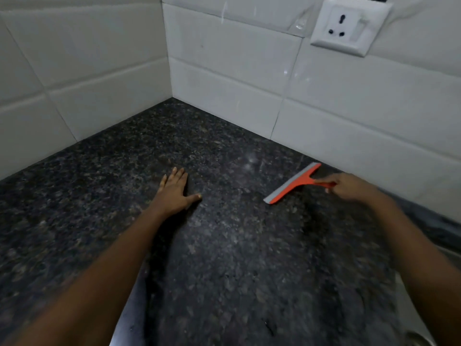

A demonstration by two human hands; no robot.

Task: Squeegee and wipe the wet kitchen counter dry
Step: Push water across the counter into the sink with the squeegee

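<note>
An orange squeegee (293, 183) with a grey rubber blade lies on the dark speckled granite counter (224, 245), right of centre near the back wall. My right hand (349, 187) grips its orange handle, fingers curled round it. The blade edge faces left, toward the middle of the counter. My left hand (174, 191) rests flat on the counter, fingers straight and spread, a little left of centre. A faint wet sheen shows on the stone between the two hands. No cloth is in view.
White tiled walls meet in a corner (169, 96) behind the counter. A white wall socket (349, 26) sits high on the right wall. A metal edge, perhaps a sink rim (409, 308), shows at the lower right.
</note>
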